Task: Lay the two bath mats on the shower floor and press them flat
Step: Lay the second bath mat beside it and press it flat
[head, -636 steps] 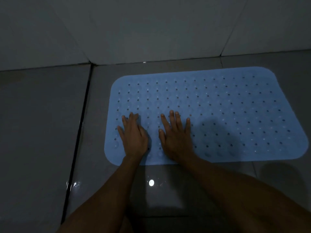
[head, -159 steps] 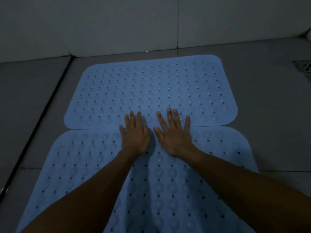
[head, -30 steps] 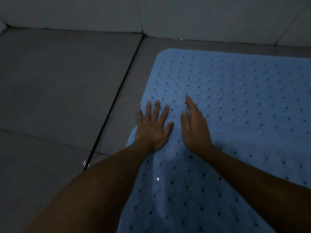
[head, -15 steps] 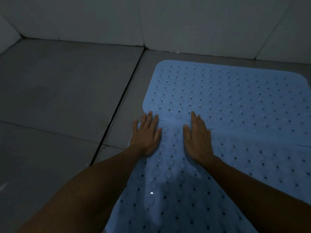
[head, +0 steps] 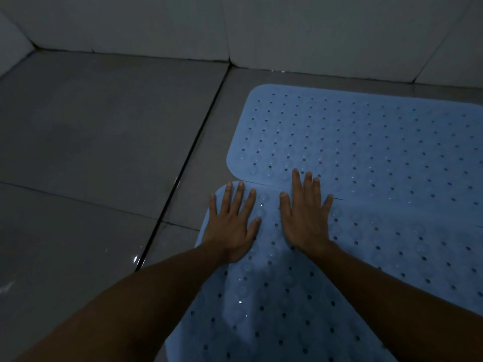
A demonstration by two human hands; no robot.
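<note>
Two light-blue perforated bath mats lie side by side on the grey tiled shower floor. The far mat (head: pixel 366 142) lies flat near the wall. The near mat (head: pixel 287 296) runs toward me, its far edge meeting the far mat's edge. My left hand (head: pixel 231 223) rests palm-down with spread fingers on the near mat's far-left corner. My right hand (head: pixel 305 215) is flat beside it, its fingertips reaching over the seam onto the far mat. Neither hand holds anything.
Grey floor tiles (head: pixel 91 131) extend to the left, crossed by a dark wet grout line (head: pixel 183 168). The pale tiled wall (head: pixel 235 27) stands just behind the far mat, and a side wall (head: pixel 10 45) meets it at the far left.
My hands have spread their fingers and stay at the near mat's left corner by the seam. The camera has tilted up, showing more wall and floor.
</note>
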